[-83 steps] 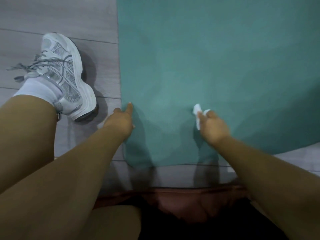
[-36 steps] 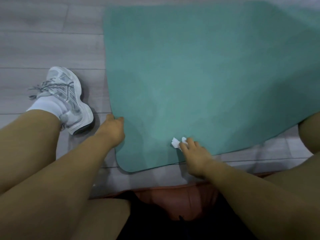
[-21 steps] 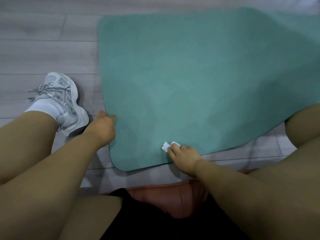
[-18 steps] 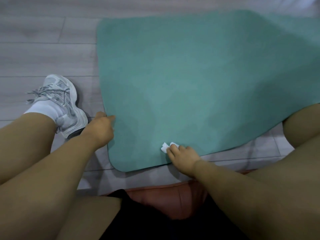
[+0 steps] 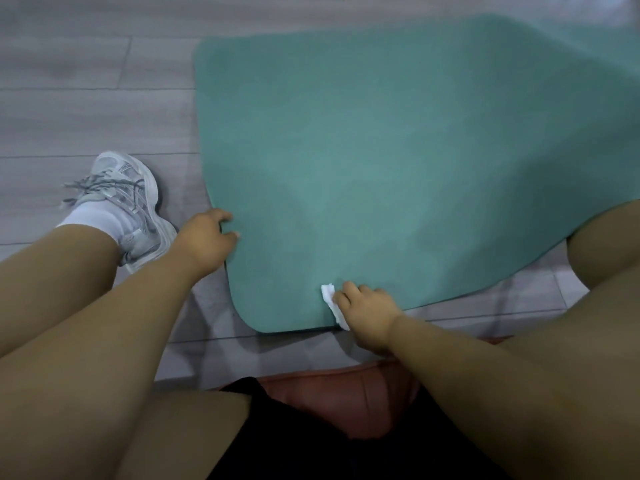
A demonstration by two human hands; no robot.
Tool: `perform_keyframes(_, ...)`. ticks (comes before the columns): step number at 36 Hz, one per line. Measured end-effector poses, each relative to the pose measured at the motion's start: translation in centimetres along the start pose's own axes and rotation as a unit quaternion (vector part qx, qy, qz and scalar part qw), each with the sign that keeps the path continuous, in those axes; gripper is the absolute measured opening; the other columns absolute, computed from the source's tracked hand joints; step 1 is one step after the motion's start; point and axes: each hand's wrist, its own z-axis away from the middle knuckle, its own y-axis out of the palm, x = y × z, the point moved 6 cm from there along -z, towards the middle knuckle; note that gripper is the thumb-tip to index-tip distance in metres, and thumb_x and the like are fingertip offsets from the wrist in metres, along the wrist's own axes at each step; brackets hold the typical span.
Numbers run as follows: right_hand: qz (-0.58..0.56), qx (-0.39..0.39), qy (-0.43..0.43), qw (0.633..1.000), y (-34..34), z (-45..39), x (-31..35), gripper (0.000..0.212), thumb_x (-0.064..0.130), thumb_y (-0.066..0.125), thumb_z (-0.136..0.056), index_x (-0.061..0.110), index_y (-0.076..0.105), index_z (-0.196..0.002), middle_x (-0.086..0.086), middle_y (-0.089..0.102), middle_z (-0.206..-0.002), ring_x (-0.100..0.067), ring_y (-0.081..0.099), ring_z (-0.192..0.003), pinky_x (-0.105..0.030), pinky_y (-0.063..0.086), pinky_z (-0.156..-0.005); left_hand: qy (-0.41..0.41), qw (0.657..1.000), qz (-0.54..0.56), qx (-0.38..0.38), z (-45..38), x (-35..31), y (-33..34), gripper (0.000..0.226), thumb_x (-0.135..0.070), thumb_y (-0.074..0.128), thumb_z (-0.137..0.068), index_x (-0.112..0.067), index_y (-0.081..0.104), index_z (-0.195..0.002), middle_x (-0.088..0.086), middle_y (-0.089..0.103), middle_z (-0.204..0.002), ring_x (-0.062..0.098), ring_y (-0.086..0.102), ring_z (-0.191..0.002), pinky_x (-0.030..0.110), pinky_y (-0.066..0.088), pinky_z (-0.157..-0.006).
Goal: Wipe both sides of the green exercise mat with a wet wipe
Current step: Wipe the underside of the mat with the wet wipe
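Observation:
The green exercise mat lies flat on the floor ahead of me, its near rounded corner at the lower middle. My right hand holds a small white wet wipe and presses it on the mat close to the near edge. My left hand rests on the mat's left edge with its fingers curled over the rim; whether it grips the edge is unclear.
Grey plank floor surrounds the mat. My left foot in a grey sneaker with a white sock stands just left of the mat. My right knee overlaps the mat's near right edge. A reddish seat is under me.
My right hand with the wipe has drawn back from the mat's middle to its near edge and slid left. My left hand stayed on the left edge. The view pulled back.

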Motion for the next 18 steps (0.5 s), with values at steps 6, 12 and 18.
perform_keyframes(6,-0.131,0.022,0.056,0.990,0.9,0.3,0.3,0.086,0.048,0.055,-0.082,0.016,0.011,-0.148,-0.011,0.033,-0.133,-0.033,0.048,-0.111,-0.039,0.043,-0.084,-0.015,0.996,0.080,-0.021,-0.9,-1.1,-0.5,0.032,-0.004,0.055,-0.088,-0.002,0.059,-0.119,0.015,0.060,-0.097,0.025,0.056,-0.089,0.023,0.039,-0.078)
perform_keyframes(12,-0.150,-0.008,0.099,0.984,-0.7,-0.8,-1.0,0.080,0.025,0.059,-0.080,0.034,0.015,-0.147,-0.010,0.035,-0.124,-0.033,0.050,-0.105,-0.037,0.044,-0.080,-0.044,0.983,0.177,-0.032,-1.5,-1.0,-1.0,0.029,0.000,0.051,-0.089,-0.003,0.063,-0.115,0.011,0.060,-0.096,0.019,0.055,-0.083,0.016,0.047,-0.062)
perform_keyframes(18,-0.151,-0.019,0.148,0.977,-1.4,-0.6,-3.1,0.057,0.015,0.050,-0.082,0.034,0.040,-0.134,-0.007,0.039,-0.118,-0.031,0.050,-0.097,-0.031,0.035,-0.065,-0.017,0.974,0.211,0.080,-2.2,-0.1,-0.5,0.047,0.012,0.040,-0.086,-0.009,0.060,-0.123,0.010,0.061,-0.101,0.022,0.052,-0.089,0.033,0.044,-0.082)
